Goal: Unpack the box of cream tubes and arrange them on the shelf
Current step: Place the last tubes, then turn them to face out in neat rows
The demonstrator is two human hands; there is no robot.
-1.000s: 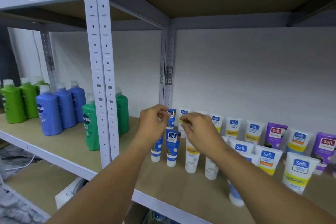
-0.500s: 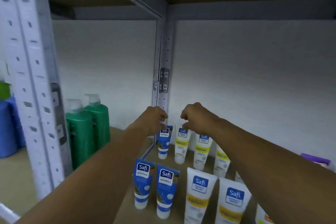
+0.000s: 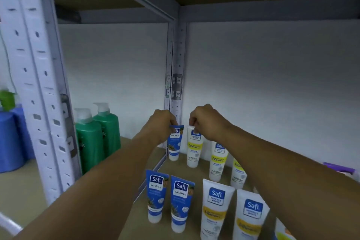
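Observation:
Both my arms reach to the back of the shelf (image 3: 185,171). My left hand (image 3: 162,122) pinches the top edge of a blue Safi tube (image 3: 174,143) that stands cap down in the back row. My right hand (image 3: 207,121) pinches the top of a white and yellow Safi tube (image 3: 193,148) right beside it. More white and yellow tubes (image 3: 218,161) continue the back row to the right. In the front row stand two blue tubes (image 3: 181,202) and two white and yellow tubes (image 3: 215,208).
Two green pump bottles (image 3: 97,138) stand on the neighbouring shelf to the left, behind a perforated grey upright (image 3: 39,87). Blue bottles (image 3: 9,138) stand at the far left. A rear upright (image 3: 176,68) rises behind my hands. A purple tube (image 3: 339,167) shows at the right edge.
The camera has moved in closer and lower toward the back corner. Both hands went from the front tubes to the back row and now pinch the tops of two tubes there.

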